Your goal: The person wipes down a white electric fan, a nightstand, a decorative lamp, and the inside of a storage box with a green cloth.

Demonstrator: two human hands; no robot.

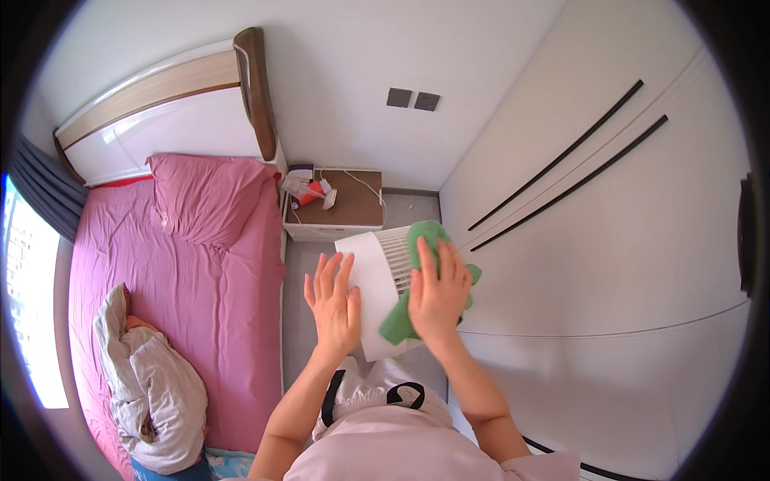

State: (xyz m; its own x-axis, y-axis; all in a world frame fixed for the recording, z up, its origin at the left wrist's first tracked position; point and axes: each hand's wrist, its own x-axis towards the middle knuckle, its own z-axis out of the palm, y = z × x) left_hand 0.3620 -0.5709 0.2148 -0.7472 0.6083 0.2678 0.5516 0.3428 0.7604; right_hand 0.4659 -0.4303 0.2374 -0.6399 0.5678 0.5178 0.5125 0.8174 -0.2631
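A white box-shaped appliance (369,280) with a slatted grille (395,255) stands in front of me, between the bed and the wardrobe. My left hand (335,311) lies against its left side, fingers stretched and apart. With my right hand (439,298) I press a green cloth (396,327) onto the grille side. The cloth bunches out beyond my fingers at top and bottom and covers part of the slats. What the appliance rests on is hidden below it.
To the left is a bed with a pink sheet (216,321), a pink pillow (210,196) and a crumpled beige quilt (156,385). A brown-topped nightstand (357,200) holds small items and a white cable. A white wardrobe (593,264) with long black handles fills the right.
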